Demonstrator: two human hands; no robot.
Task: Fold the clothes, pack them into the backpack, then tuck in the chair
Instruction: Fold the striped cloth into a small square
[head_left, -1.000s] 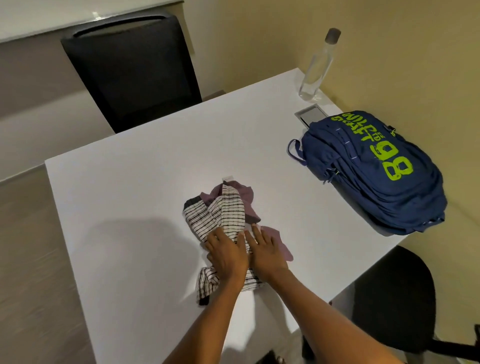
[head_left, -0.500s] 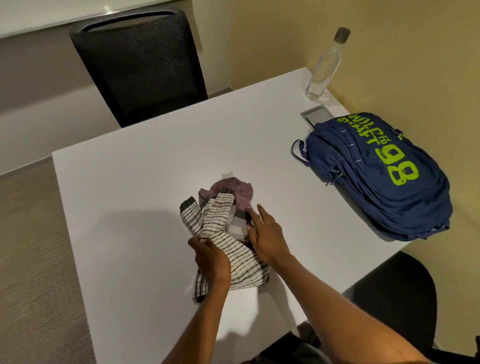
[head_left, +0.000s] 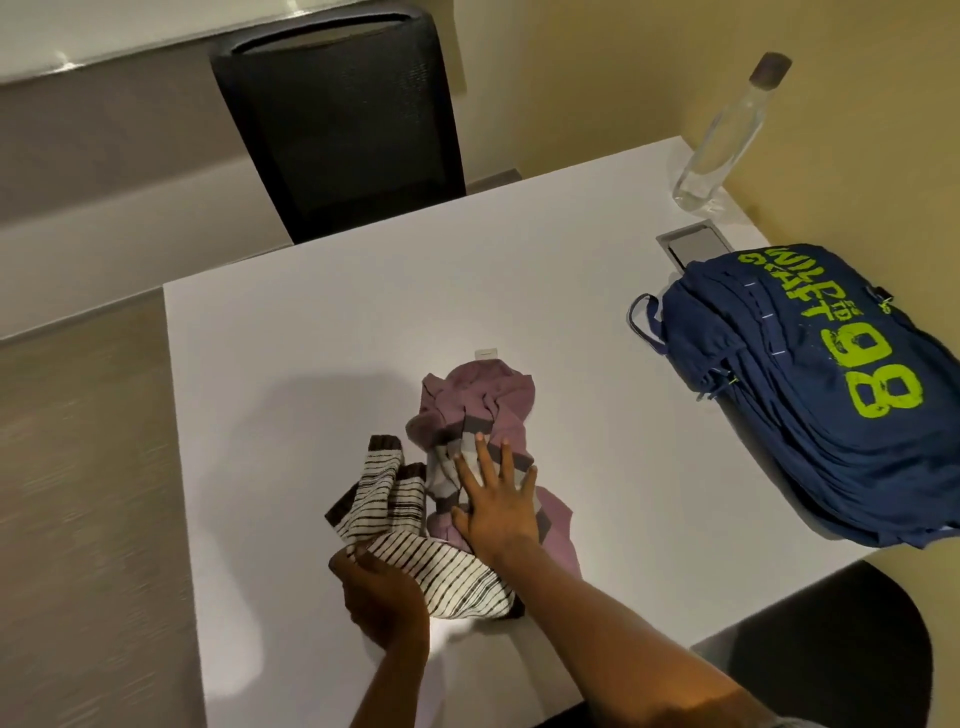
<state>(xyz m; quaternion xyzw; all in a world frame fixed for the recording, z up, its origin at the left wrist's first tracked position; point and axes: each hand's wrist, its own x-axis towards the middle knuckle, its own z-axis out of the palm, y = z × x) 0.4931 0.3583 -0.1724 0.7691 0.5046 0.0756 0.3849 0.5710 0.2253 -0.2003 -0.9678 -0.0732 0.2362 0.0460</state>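
The right hand (head_left: 496, 501) lay flat with fingers spread, pinning the purple garment (head_left: 480, 397) to the table (head_left: 311, 338), probably so the left hand (head_left: 382, 597), curled around an edge of the striped garment (head_left: 452, 569), could draw it clear for folding. The backpack (head_left: 810, 405) lay well apart to the right

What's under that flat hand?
The right hand presses flat on a crumpled purple garment with grey bands; whatever lies beneath the palm is hidden. The left hand grips a striped garment beside it.
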